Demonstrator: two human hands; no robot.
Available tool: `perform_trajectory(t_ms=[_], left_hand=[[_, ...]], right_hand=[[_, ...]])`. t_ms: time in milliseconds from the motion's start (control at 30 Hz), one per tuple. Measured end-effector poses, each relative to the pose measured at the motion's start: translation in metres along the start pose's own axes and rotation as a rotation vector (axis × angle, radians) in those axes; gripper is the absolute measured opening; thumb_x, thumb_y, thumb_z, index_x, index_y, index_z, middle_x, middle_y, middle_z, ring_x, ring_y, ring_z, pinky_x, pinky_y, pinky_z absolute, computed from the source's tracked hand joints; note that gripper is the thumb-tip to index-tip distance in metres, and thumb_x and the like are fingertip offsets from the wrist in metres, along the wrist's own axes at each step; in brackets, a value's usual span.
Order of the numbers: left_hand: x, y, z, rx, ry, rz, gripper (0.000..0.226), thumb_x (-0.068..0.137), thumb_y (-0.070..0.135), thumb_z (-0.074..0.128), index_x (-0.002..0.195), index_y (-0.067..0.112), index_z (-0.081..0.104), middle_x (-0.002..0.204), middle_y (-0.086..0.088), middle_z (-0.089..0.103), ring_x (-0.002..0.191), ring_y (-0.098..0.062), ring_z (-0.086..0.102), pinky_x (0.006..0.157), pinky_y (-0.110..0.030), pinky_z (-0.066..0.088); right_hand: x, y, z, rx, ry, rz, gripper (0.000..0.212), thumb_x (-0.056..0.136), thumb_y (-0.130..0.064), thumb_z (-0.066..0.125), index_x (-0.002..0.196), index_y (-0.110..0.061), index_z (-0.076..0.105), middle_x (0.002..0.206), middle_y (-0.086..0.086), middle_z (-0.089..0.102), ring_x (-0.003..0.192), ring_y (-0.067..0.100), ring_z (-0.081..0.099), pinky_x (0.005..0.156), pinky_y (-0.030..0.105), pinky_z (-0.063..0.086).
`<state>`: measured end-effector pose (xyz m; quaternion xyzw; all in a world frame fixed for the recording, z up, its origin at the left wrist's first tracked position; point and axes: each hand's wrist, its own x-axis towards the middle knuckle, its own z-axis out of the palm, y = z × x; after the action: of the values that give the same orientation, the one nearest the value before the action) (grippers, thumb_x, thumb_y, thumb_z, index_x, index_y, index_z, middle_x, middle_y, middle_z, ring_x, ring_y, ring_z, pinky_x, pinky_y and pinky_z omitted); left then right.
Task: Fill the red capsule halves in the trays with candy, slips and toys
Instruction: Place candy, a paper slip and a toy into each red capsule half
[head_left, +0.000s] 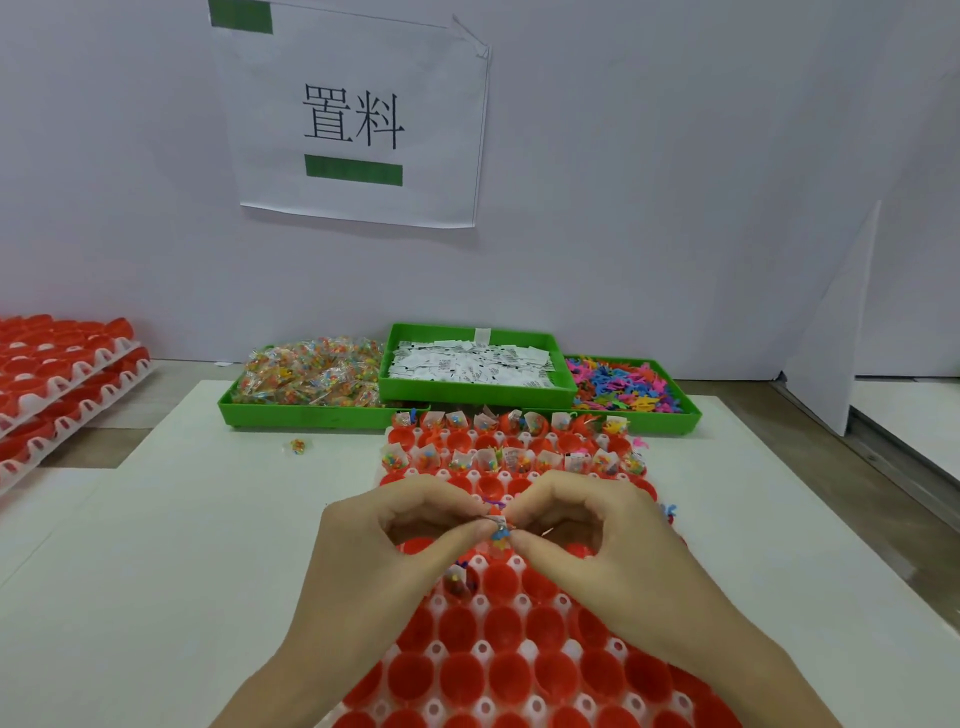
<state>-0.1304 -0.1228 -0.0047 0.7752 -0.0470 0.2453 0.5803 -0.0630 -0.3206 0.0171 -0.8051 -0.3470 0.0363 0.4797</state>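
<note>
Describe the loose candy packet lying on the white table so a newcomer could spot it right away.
Start at the green candy bin, leftmost of the three along the wall. Just in front of it, on the bare white table left of the red capsule tray, lies the loose candy packet. It is the only packet sitting outside any bin or capsule.

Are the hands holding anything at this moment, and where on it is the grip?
Both hands pinch one small bundle over the tray: left hand and right hand fingertips meet on its top. It looks like a slip with a toy; which exactly cannot be told.
</note>
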Motion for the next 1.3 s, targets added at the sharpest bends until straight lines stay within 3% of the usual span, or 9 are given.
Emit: perform_trajectory(t_ms=[100, 300, 400, 567, 667, 867, 1067, 1233, 1300], left_hand=[[-0.002, 0.0, 0.002, 0.047, 0.022, 0.052, 0.013, 0.075, 0.026, 0.087, 0.085, 0.029, 0.081, 0.081, 0.008, 0.078, 0.078, -0.013, 0.077, 0.072, -0.019, 0.059], [-0.004, -0.004, 0.005, 0.191, 0.019, 0.177, 0.011, 0.079, 0.022, 0.085, 0.088, 0.024, 0.081, 0.083, 0.013, 0.075, 0.076, -0.008, 0.075, 0.069, -0.023, 0.062], [-0.005, -0.007, 0.008, 0.287, 0.001, 0.241, 0.007, 0.079, 0.024, 0.084, 0.085, 0.023, 0.081, 0.083, 0.016, 0.074, 0.078, -0.006, 0.073, 0.07, -0.023, 0.06], [-0.004, -0.014, 0.01, 0.543, -0.048, 0.281, 0.016, 0.071, 0.03, 0.091, 0.075, 0.03, 0.076, 0.073, 0.025, 0.062, 0.086, -0.01, 0.056, 0.065, -0.018, 0.048], [-0.004, -0.018, 0.01, 0.623, -0.127, 0.281, 0.019, 0.069, 0.03, 0.092, 0.075, 0.031, 0.075, 0.073, 0.02, 0.057, 0.086, -0.01, 0.051, 0.061, -0.016, 0.046], [-0.001, -0.02, 0.008, 0.658, -0.162, 0.242, 0.023, 0.066, 0.027, 0.095, 0.074, 0.035, 0.074, 0.08, 0.012, 0.051, 0.085, -0.011, 0.054, 0.061, -0.024, 0.051], [0.0, -0.017, 0.011, 0.787, -0.191, 0.322, 0.025, 0.064, 0.035, 0.096, 0.067, 0.029, 0.072, 0.07, 0.02, 0.066, 0.083, -0.018, 0.053, 0.068, -0.039, 0.054], [0.002, -0.012, 0.013, 0.878, -0.256, 0.466, 0.012, 0.07, 0.034, 0.092, 0.072, 0.03, 0.081, 0.08, 0.02, 0.072, 0.083, -0.021, 0.06, 0.068, -0.038, 0.055], [0.002, -0.013, 0.012, 0.942, -0.282, 0.53, 0.008, 0.075, 0.032, 0.09, 0.076, 0.032, 0.082, 0.088, 0.021, 0.072, 0.09, -0.019, 0.063, 0.075, -0.034, 0.051]], right_hand=[[0.0, 0.001, -0.003, 0.06, -0.054, 0.046, 0.018, 0.096, -0.013, 0.067, 0.099, -0.03, 0.075, 0.094, -0.005, 0.076, 0.09, 0.015, 0.074, 0.084, 0.033, 0.061], [0.0, 0.002, -0.01, 0.066, -0.123, 0.065, 0.009, 0.093, -0.03, 0.075, 0.1, -0.034, 0.076, 0.096, -0.008, 0.077, 0.091, 0.012, 0.074, 0.086, 0.031, 0.061], [0.0, 0.006, -0.005, 0.016, -0.071, 0.099, 0.011, 0.089, -0.022, 0.078, 0.094, -0.032, 0.076, 0.09, -0.007, 0.077, 0.083, 0.012, 0.074, 0.079, 0.031, 0.062], [-0.002, 0.01, 0.002, -0.08, -0.049, 0.161, 0.017, 0.084, -0.013, 0.081, 0.092, -0.026, 0.075, 0.082, -0.007, 0.076, 0.074, 0.009, 0.073, 0.068, 0.019, 0.057], [-0.003, 0.009, 0.007, -0.183, -0.075, 0.136, 0.016, 0.085, -0.011, 0.079, 0.089, -0.025, 0.074, 0.078, -0.011, 0.074, 0.073, 0.002, 0.069, 0.064, 0.011, 0.049], [-0.004, 0.007, 0.013, -0.274, -0.071, 0.138, 0.015, 0.083, -0.017, 0.077, 0.089, -0.031, 0.072, 0.077, -0.015, 0.07, 0.078, 0.0, 0.064, 0.068, 0.01, 0.045], [-0.004, 0.009, 0.014, -0.369, -0.031, 0.164, 0.004, 0.087, -0.034, 0.075, 0.083, -0.035, 0.076, 0.096, -0.015, 0.058, 0.086, -0.001, 0.054, 0.07, 0.014, 0.04], [-0.002, 0.011, 0.016, -0.454, -0.048, 0.155, 0.008, 0.088, -0.036, 0.075, 0.082, -0.037, 0.07, 0.095, -0.012, 0.056, 0.084, 0.001, 0.052, 0.073, 0.014, 0.039], [-0.002, 0.013, 0.017, -0.45, -0.044, 0.152, 0.014, 0.086, -0.035, 0.076, 0.079, -0.039, 0.065, 0.094, -0.012, 0.056, 0.083, 0.002, 0.052, 0.074, 0.014, 0.04]])
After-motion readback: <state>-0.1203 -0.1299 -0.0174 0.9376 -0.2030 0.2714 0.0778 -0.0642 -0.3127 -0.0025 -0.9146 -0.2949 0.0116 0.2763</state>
